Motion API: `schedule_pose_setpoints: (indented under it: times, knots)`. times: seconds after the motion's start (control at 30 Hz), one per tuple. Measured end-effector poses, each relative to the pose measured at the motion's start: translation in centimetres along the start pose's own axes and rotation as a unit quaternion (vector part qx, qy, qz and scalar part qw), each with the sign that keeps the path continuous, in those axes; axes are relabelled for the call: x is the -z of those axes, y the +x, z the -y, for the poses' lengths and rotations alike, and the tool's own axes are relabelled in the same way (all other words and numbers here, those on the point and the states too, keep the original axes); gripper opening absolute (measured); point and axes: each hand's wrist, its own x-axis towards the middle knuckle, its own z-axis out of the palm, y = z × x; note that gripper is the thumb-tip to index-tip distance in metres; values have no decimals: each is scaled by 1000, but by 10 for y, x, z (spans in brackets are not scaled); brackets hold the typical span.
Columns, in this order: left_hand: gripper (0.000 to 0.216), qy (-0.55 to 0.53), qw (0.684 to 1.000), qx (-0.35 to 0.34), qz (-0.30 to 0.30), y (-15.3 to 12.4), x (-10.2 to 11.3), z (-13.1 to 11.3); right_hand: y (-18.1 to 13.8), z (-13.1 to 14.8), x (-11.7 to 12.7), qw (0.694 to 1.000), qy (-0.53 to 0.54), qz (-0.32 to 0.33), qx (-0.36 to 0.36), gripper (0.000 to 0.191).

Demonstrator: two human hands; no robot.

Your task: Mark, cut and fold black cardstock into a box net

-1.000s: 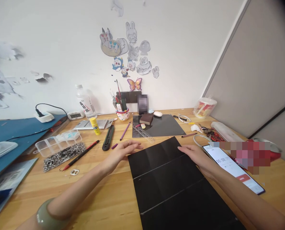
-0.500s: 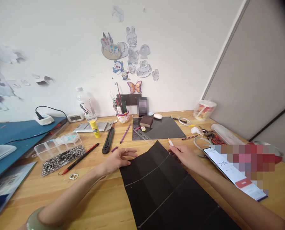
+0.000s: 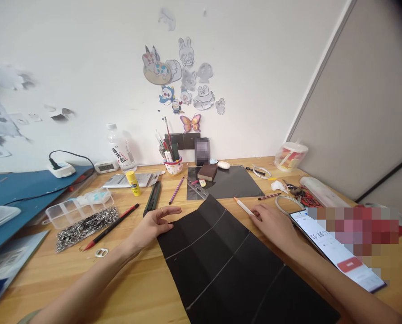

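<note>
A sheet of black paper [image 3: 217, 256], marked with several pale lines across it and showing faint creases, lies at a slant on the desk. My left hand [image 3: 153, 222] has its upper left corner between thumb and fingers, index finger stretched above. To the right of the sheet, my right hand [image 3: 271, 220] is apart from the paper, its fingers closed on the rear end of a white pen [image 3: 244, 207] with an orange tip. The pen lies low over the wood, tip pointing away to the left.
A utility knife [image 3: 152, 198], glue stick [image 3: 133, 183] and red-black pencil [image 3: 111, 227] lie left, near a bag of metal rings [image 3: 86, 227]. Beyond the sheet are a dark plastic sheet [image 3: 234, 184] and brown block [image 3: 207, 172]. A phone [image 3: 339, 252] sits beside my right forearm.
The black paper has shifted left and turned slightly, my left hand moving with it. My right hand has come away from the paper's edge to the right, and more of the pen shows.
</note>
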Motion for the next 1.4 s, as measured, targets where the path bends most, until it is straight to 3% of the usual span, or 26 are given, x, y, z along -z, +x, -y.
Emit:
schedule_pose_setpoints:
  times: [0.53, 0.9, 1.03, 1.17, 1.27, 1.33, 1.4]
  knots:
    - [43, -44, 999, 12, -27, -7, -4, 7, 10, -1, -3, 996, -79, -32, 4, 25]
    - [42, 4, 999, -1, -53, -12, -6, 3, 54, -5, -6, 996, -40, -27, -70, 27]
    - [41, 61, 994, -18, -87, -11, -2, 0, 44, 0, 9, 998, 13, -37, -49, 25]
    - [42, 119, 982, -39, -139, -16, 3, -5, 17, 3, 36, 994, 105, 4, 7, 28]
    - [33, 183, 966, -89, -159, -37, -6, -14, -8, 3, 48, 986, 156, 45, 21, 30]
    - [22, 330, 908, -228, -121, -58, -22, -20, -24, 3, 50, 980, 182, 78, 26, 29]
    - [28, 422, 838, -344, -14, -80, -42, -21, -37, 4, 46, 967, 229, 110, 27, 25]
